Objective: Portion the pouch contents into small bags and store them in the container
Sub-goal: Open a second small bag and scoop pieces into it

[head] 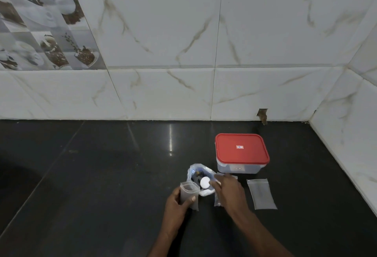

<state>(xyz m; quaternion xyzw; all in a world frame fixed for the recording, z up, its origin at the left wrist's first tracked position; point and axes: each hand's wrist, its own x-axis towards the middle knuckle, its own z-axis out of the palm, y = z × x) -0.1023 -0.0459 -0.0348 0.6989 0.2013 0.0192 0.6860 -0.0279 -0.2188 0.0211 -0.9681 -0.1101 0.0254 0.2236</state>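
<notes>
An open clear pouch (196, 172) stands on the dark counter with dark pieces inside. My right hand (228, 190) holds a white round scoop (204, 182) over the pouch mouth. My left hand (176, 201) grips a small clear bag (189, 194) upright with its mouth open, just left of the pouch. Behind and to the right stands a clear container (237, 167) with its red lid (241, 148) on. Another small empty bag (261, 194) lies flat to the right, and one more small bag (217, 200) is partly hidden under my right hand.
The black stone counter (102, 185) meets a white marble-tiled wall (183, 93) at the back and another on the right. A chipped tile gap (263, 116) shows at the wall's base behind the container.
</notes>
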